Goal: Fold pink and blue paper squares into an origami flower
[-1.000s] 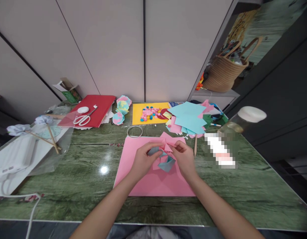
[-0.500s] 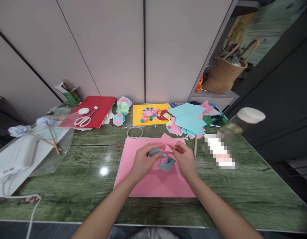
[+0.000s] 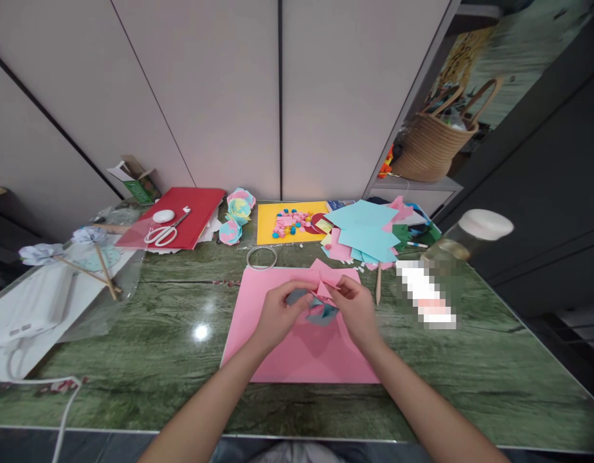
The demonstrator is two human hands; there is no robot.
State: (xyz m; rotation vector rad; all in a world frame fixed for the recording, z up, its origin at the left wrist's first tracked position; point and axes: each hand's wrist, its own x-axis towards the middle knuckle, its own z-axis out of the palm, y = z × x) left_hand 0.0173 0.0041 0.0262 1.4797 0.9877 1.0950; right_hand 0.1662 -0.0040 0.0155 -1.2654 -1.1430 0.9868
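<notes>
Both hands hold a small folded paper piece, pink and blue, a little above a large pink sheet on the green marble table. My left hand pinches its left side with curled fingers. My right hand pinches its upper right edge near a pink point. The hands hide part of the folded piece.
A tape ring lies just beyond the pink sheet. Behind it are a yellow sheet with small paper bits, folded paper flowers, white scissors on a red folder, loose blue and pink sheets, and a bottle at right.
The folded piece has been pressed flatter and rotated slightly between the fingers; the hands stay in nearly the same place over the pink sheet.
</notes>
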